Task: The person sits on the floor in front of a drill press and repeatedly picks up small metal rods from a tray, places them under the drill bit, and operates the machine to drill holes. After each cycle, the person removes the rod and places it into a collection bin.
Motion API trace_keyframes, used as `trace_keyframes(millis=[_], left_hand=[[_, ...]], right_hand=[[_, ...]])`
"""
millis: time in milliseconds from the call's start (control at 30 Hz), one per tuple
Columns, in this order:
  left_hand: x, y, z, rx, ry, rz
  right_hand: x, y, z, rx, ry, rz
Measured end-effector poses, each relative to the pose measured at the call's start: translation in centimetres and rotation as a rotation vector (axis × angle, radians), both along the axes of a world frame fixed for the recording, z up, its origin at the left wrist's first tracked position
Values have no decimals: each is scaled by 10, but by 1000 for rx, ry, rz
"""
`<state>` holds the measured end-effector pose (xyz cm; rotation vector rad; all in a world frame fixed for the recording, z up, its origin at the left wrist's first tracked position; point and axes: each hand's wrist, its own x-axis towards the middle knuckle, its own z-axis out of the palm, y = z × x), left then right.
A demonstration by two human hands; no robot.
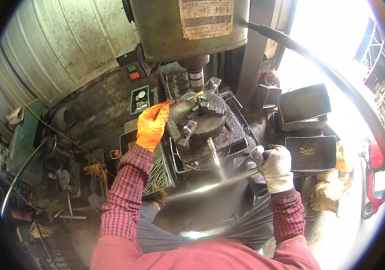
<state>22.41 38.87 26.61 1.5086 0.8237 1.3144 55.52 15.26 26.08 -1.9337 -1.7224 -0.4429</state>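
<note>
My left hand (152,126), in an orange glove, is closed on a thin brush-like stick (184,100). The stick's pale yellow tip is over the dark, grimy vise (200,123), below the drill press chuck (196,78). My right hand (275,167), in a pale work glove, is wrapped round the right end of a long metal handle bar (210,186). That bar crosses in front of my legs and meets the short screw (213,153) coming out of the vise. It is partly smeared by motion.
The drill press head (190,27) hangs above the vise. A tray of metal rods (158,175) lies left of it, near a small blue-rimmed tray (140,100). Green and red switches (133,72) sit behind. Black bins (310,154) stand at right; a black hose (318,63) arches over.
</note>
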Motion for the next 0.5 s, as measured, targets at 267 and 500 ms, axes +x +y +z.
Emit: trace_keyframes(millis=[267, 500], left_hand=[[-64, 57, -40, -37, 150, 252], [-127, 129, -69, 217, 548, 665]], right_hand=[[3, -3, 0, -43, 8, 23], [0, 3, -6, -74, 26, -76]])
